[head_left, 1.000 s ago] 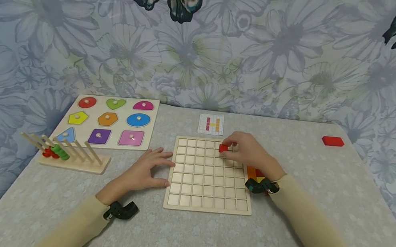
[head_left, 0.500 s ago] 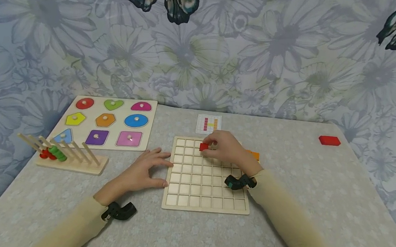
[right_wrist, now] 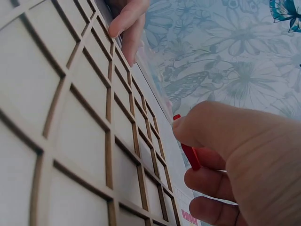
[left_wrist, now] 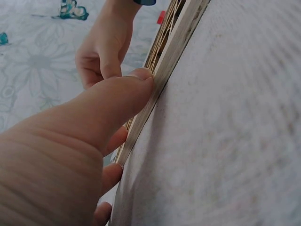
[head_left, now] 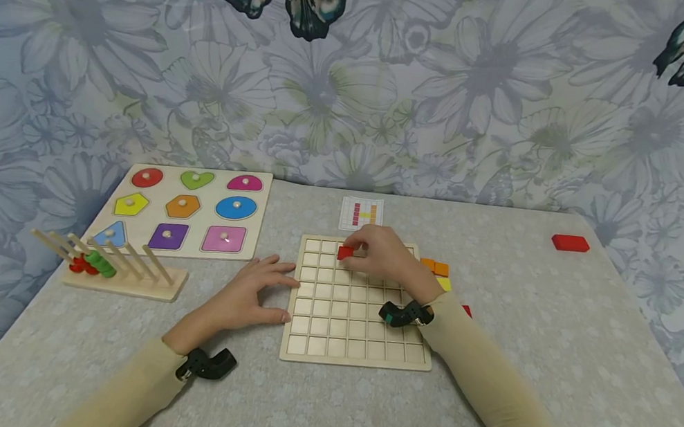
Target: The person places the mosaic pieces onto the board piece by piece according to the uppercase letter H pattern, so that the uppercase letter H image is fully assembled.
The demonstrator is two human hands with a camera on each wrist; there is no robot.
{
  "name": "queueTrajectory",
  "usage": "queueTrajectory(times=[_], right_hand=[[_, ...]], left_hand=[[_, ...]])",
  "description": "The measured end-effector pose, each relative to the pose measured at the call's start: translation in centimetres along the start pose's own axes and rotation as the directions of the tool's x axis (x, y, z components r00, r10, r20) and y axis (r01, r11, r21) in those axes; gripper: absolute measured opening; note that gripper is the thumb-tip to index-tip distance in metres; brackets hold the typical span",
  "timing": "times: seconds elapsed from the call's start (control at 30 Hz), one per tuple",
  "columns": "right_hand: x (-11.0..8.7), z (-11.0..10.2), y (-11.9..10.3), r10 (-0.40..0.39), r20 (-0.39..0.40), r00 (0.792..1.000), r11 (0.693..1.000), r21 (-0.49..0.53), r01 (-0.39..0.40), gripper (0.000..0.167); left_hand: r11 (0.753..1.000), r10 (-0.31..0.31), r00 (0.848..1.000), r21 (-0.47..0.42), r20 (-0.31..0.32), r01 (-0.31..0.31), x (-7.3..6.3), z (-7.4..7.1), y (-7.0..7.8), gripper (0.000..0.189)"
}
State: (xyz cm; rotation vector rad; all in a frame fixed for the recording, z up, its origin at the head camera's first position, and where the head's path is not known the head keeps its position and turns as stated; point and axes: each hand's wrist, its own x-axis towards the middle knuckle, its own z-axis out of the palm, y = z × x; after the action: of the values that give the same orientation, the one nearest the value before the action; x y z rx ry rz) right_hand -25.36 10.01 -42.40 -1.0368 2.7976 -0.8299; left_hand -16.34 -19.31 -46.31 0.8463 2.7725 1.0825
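Observation:
My right hand [head_left: 378, 253] pinches a small red square tile [head_left: 345, 253] between thumb and fingers, over the top rows of a wooden grid board [head_left: 319, 360]. In the right wrist view the red tile [right_wrist: 190, 153] stands on edge in the grip, near the board's far rows. My left hand [head_left: 246, 295] lies at the board's left edge with fingers spread. Thumb and fingertips touch the board's side in the left wrist view, where the thumb [left_wrist: 127, 96] shows large. Behind the board lies a small card [head_left: 361, 214] printed with a coloured grid pattern.
Orange tiles [head_left: 434, 266] and a yellow tile [head_left: 444, 284] lie right of the board, partly behind the right arm. A red block [head_left: 570, 243] sits at the far right. On the left are a knobbed shape puzzle [head_left: 207, 222] and a peg rack [head_left: 128, 281] with red and green beads.
My right hand has carried the red tile leftward across the board's top rows, slowing over the last half second. More loose tiles show beside the right arm. The left hand stays at the board's edge.

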Motion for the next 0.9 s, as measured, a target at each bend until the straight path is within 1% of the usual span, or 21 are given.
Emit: queueTrajectory(times=[0.3, 0.5, 0.7, 0.9], right_hand=[[0.02, 0.22, 0.01, 0.008, 0.003, 1.0, 1.0, -0.011, -0.008, 0.027], [0.01, 0.3, 0.05, -0.006, 0.009, 1.0, 1.0, -0.019, 0.006, 0.025], [0.13, 0.47, -0.02, 0.01, 0.023, 1.0, 1.0, -0.002, -0.01, 0.022], [0.2, 0.6, -0.16, 0.004, 0.029, 1.0, 1.0, -0.009, -0.004, 0.02]], left_hand=[[1.0, 0.006, 1.0, 0.003, 0.001, -0.006, 0.03, -0.01, -0.04, 0.049], [1.0, -0.002, 1.0, 0.004, 0.005, 0.002, 0.08, -0.14, 0.17, 0.05], [1.0, -0.009, 1.0, 0.003, 0.006, 0.009, 0.1, -0.26, 0.31, 0.05], [1.0, -0.014, 1.0, 0.0, 0.01, 0.014, 0.07, -0.23, 0.2, 0.05]])
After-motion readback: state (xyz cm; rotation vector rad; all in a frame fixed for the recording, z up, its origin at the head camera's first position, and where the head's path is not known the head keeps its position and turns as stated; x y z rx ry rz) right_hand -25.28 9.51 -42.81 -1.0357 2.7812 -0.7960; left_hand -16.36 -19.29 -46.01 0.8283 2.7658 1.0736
